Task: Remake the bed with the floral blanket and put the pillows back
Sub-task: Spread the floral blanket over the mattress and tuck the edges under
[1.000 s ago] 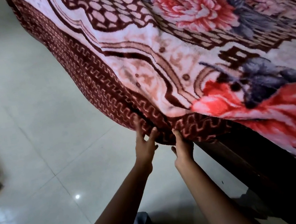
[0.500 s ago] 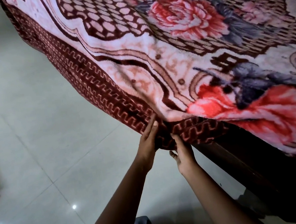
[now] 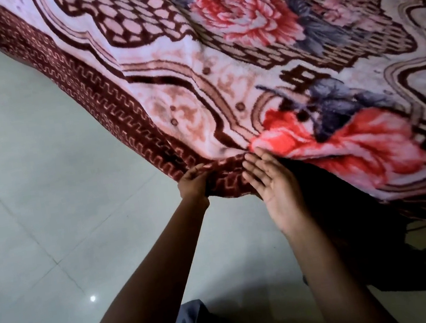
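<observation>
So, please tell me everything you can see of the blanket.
The blanket is thick and plush, pale pink with large red-pink roses, grey-blue leaves, a brown lattice and a maroon zigzag border. It lies spread out, slightly wrinkled, its border hanging down at the side. The left hand grips the border; the right hand, fingers straight, touches its edge.

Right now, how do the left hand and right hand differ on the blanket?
The left hand grips the maroon border of the blanket, fingers curled; the right hand is flat, fingers straight. The left hand shows its back; the right hand shows its palm. Both sit side by side at the same edge.
</observation>
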Action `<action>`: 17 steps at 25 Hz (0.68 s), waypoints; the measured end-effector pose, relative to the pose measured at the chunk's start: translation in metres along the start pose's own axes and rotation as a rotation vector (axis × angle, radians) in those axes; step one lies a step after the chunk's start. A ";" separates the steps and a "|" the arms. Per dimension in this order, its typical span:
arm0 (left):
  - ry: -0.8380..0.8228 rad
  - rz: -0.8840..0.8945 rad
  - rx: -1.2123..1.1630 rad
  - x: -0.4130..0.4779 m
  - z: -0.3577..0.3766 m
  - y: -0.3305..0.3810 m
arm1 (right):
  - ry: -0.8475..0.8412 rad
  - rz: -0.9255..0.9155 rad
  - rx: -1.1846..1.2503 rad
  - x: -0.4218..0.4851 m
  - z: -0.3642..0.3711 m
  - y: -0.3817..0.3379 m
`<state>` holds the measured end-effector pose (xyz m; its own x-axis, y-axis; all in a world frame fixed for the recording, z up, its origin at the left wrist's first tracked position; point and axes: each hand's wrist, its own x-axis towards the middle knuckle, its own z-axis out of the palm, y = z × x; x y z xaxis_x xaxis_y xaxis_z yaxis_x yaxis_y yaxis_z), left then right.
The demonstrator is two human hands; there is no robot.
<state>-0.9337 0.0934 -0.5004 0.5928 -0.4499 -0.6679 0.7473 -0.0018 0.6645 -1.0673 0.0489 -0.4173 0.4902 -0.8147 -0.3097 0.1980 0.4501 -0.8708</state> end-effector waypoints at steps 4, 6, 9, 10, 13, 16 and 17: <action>-0.051 0.020 0.028 -0.003 -0.006 -0.007 | 0.107 0.048 0.463 0.038 0.025 0.008; -0.096 -0.002 -0.002 -0.004 -0.007 -0.002 | 0.144 0.012 0.530 0.054 0.026 0.014; -0.162 -0.037 -0.176 -0.004 -0.006 0.004 | 0.132 0.000 0.612 0.073 0.024 0.013; -0.175 -0.038 -0.256 -0.007 -0.005 0.006 | 0.126 0.002 0.644 0.078 0.025 0.013; -0.205 0.018 -0.382 -0.016 0.000 0.011 | 0.107 -0.034 0.718 0.089 0.029 0.011; -0.254 0.126 -0.548 -0.023 0.008 0.012 | 0.097 -0.054 0.765 0.091 0.032 0.006; -0.288 0.154 -0.583 -0.026 0.010 0.013 | 0.101 -0.054 0.768 0.090 0.034 0.002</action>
<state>-0.9420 0.0962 -0.4709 0.6627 -0.6269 -0.4097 0.7481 0.5285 0.4014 -0.9936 -0.0110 -0.4342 0.3907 -0.8556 -0.3397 0.7705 0.5058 -0.3878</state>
